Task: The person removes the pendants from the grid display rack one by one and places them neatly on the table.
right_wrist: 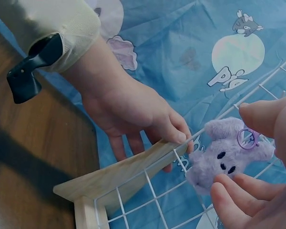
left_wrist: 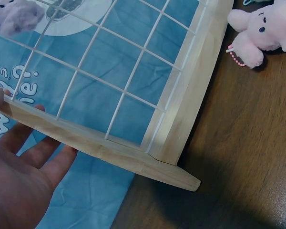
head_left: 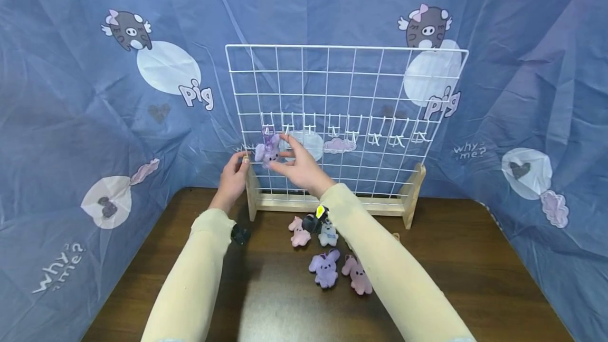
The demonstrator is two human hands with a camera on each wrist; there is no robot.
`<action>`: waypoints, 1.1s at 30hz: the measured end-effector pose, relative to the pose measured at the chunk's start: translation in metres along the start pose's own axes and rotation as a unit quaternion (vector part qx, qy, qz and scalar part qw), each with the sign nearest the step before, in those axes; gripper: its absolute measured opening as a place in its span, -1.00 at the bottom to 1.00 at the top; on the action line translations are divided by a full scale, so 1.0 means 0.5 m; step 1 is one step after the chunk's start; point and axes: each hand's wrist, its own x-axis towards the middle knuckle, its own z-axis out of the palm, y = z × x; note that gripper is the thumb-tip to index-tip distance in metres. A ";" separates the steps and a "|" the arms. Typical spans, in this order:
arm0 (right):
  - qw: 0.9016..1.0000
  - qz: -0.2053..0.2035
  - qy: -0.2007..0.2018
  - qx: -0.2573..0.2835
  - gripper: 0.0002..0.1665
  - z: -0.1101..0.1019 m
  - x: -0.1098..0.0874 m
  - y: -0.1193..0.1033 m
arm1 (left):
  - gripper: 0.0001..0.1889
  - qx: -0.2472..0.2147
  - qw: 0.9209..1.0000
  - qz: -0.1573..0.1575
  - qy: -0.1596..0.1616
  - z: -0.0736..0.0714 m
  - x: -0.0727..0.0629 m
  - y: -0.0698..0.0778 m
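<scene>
A purple plush keychain (head_left: pixel 268 153) hangs by its purple ring from the leftmost white hook of a white wire grid rack (head_left: pixel 339 73). Beside it is my right hand (head_left: pixel 304 168), fingers spread and slightly bent; in the right wrist view its fingertips touch or almost touch the plush (right_wrist: pixel 219 155), and the thumb stands off from it. My left hand (head_left: pixel 233 176) holds the rack's left wooden upright (left_wrist: pixel 86 145) near its top, thumb on one side and fingers on the other.
Several white hooks (head_left: pixel 351 137) line the grid to the right. On the brown table (head_left: pixel 271 305) lie a pink plush (head_left: pixel 300 232), a grey plush (head_left: pixel 328 234), a purple plush (head_left: pixel 325 269) and another pink plush (head_left: pixel 359 278), near my right forearm. Blue patterned cloth (head_left: pixel 95 120) surrounds the table.
</scene>
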 end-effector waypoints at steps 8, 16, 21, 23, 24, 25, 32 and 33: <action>1.000 0.007 -0.002 -0.023 0.01 -0.001 0.001 -0.004 | -0.64 -0.008 1.000 -0.003 -0.003 0.001 -0.002 0.002; 0.998 0.007 -0.012 -0.068 0.07 -0.003 0.008 -0.008 | -0.62 -0.004 1.000 -0.003 -0.008 -0.001 -0.001 0.000; 0.996 0.013 -0.007 -0.093 0.06 -0.001 0.010 -0.019 | -0.61 -0.004 1.000 -0.006 -0.014 -0.002 -0.001 -0.002; 0.995 0.017 -0.003 -0.097 0.04 0.000 0.010 -0.022 | -0.60 -0.003 1.000 -0.010 -0.018 -0.003 -0.002 -0.001; 0.995 0.019 -0.001 -0.098 0.03 0.001 0.010 -0.024 | -0.59 -0.002 1.000 -0.012 -0.020 -0.004 -0.002 -0.001; 0.995 0.021 0.001 -0.099 0.02 0.001 0.010 -0.025 | -0.58 -0.001 1.000 -0.015 -0.022 -0.004 -0.002 -0.001; 0.994 0.026 0.018 -0.109 -0.05 0.004 0.011 -0.030 | -0.56 0.006 0.999 -0.020 -0.025 -0.007 -0.002 0.002; 0.993 0.025 0.021 -0.111 -0.07 0.005 0.011 -0.031 | -0.56 0.008 0.999 -0.021 -0.026 -0.007 -0.002 0.002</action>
